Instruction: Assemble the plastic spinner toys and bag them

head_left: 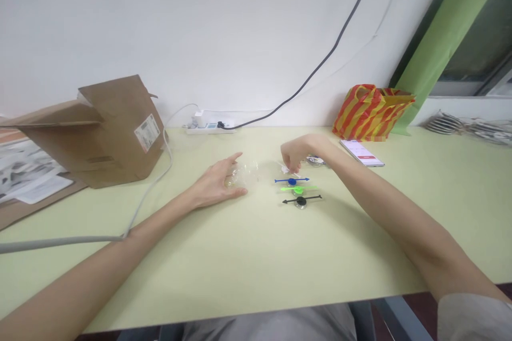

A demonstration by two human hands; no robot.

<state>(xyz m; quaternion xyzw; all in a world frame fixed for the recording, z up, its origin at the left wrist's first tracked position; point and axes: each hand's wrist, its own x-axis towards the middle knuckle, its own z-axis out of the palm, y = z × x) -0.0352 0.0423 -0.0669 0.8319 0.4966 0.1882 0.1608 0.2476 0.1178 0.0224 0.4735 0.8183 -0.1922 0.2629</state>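
My left hand (216, 184) lies on the pale green tabletop (256, 256) with its fingers spread, its fingertips on a crumpled clear plastic bag (243, 175). My right hand (295, 153) hangs bunched above a small white scrap (285, 169), its fingertips pinched on it. Just below that hand lie several arrow-shaped spinners: a blue one (292, 181), a bright green one (298, 189) and a black one (301, 201). A small round metal part (315, 160) sits partly hidden behind my right wrist.
A phone (361, 153) lies to the right of my right hand. A brown cardboard box (108, 133) and papers (28, 176) stand at the left. A grey cable (150, 202) crosses there. A power strip (210, 127) and a red-and-yellow bag (372, 113) stand along the wall.
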